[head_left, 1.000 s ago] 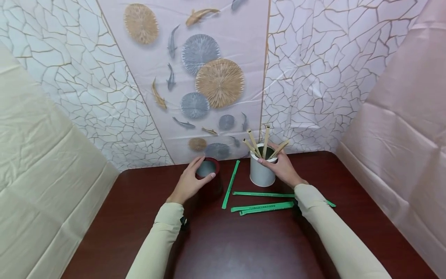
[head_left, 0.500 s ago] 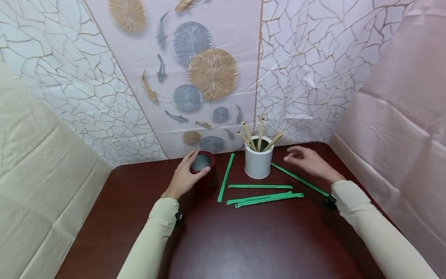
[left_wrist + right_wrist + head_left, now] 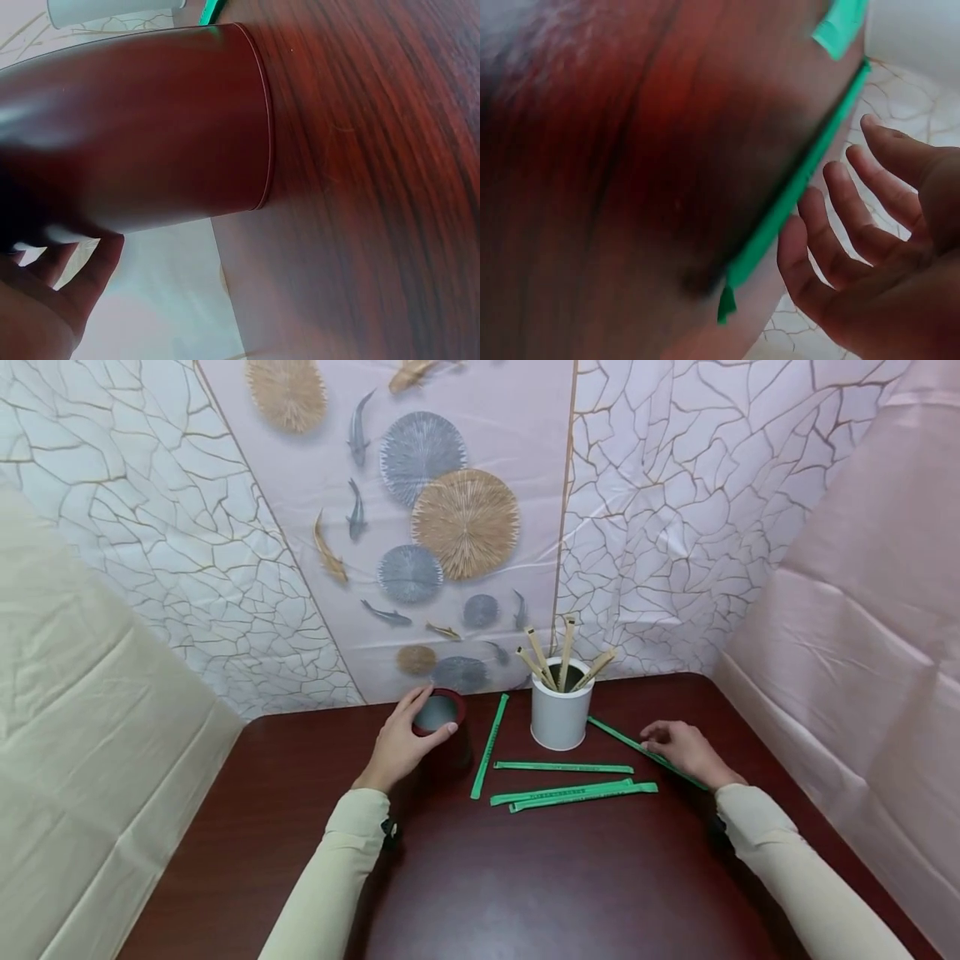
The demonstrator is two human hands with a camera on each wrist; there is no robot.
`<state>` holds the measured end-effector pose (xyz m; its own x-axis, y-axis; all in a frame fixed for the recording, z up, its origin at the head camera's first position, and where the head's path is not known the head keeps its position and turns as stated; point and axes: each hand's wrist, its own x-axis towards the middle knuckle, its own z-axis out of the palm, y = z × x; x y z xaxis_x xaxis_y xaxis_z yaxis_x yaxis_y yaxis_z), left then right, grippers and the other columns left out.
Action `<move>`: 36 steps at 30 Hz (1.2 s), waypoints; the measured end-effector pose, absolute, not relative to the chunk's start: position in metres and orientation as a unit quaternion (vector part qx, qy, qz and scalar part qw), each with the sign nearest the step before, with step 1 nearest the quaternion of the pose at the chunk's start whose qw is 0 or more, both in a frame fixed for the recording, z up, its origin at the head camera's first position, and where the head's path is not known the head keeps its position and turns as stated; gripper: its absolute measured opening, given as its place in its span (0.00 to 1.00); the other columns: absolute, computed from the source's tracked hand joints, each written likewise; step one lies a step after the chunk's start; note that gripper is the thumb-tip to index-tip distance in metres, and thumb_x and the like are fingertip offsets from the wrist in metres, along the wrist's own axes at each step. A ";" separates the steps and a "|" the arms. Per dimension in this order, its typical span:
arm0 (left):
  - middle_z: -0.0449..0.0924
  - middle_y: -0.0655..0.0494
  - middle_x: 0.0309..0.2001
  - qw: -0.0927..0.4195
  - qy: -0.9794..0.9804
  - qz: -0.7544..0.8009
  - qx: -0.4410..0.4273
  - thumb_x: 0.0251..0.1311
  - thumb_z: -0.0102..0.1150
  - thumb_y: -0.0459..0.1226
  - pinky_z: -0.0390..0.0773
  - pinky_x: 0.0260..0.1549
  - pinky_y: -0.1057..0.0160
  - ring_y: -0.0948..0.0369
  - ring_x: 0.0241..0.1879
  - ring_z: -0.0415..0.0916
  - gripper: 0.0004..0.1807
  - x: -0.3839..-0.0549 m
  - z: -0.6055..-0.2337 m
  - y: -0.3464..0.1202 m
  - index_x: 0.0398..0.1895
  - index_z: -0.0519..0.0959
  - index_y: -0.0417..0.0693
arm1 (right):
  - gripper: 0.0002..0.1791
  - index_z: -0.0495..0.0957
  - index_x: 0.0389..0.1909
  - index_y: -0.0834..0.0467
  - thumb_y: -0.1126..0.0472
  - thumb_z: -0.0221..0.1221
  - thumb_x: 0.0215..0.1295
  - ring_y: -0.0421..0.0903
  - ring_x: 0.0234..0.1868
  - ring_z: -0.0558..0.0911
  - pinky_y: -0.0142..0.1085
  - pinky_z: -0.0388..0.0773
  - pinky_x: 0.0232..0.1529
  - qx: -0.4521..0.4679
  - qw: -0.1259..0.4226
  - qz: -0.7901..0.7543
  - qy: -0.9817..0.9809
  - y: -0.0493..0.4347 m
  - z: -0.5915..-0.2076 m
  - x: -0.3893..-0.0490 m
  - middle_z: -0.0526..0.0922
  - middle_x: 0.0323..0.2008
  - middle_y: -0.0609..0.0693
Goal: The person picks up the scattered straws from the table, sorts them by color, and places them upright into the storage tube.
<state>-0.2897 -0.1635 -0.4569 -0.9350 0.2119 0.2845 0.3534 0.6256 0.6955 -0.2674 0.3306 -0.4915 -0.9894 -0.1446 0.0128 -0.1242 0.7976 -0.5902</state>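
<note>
My left hand [image 3: 400, 739] holds a dark red, grey-lined cylindrical cup [image 3: 462, 745] at its top, thumb on the near rim and fingers along the far left side. The cup [image 3: 180, 127] stands upright on the table. At the right, my right hand [image 3: 684, 750] hovers over a narrow green wrapped stick [image 3: 626, 741] lying slantwise. In the right wrist view the fingers of the right hand [image 3: 855, 240] are loosely bent beside that green stick [image 3: 780, 217], with nothing between thumb and fingers; whether a fingertip touches it I cannot tell.
A white-grey cup [image 3: 560, 722] holding several beige wrapped sticks [image 3: 567, 652] stands between the hands. More green sticks lie near it: one upright-pointing [image 3: 490, 747], one crosswise [image 3: 564, 767], and an overlapping pair [image 3: 573, 794]. A patterned cloth wall [image 3: 465, 527] backs the dark wood table [image 3: 480, 877].
My right hand has let go of the white-grey cup, moved right, then come down toward the slanting green stick. The left hand stays on the dark red cup. The head view has shifted slightly.
</note>
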 end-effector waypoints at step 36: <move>0.70 0.58 0.74 0.148 -0.870 -0.428 -0.194 0.58 0.72 0.64 0.79 0.57 0.40 0.49 0.69 0.70 0.41 -0.305 -0.466 -0.159 0.74 0.75 0.67 | 0.16 0.79 0.60 0.68 0.67 0.62 0.76 0.39 0.44 0.84 0.31 0.84 0.45 -0.190 -0.210 -0.561 0.777 0.185 -0.327 -0.248 0.85 0.47 0.62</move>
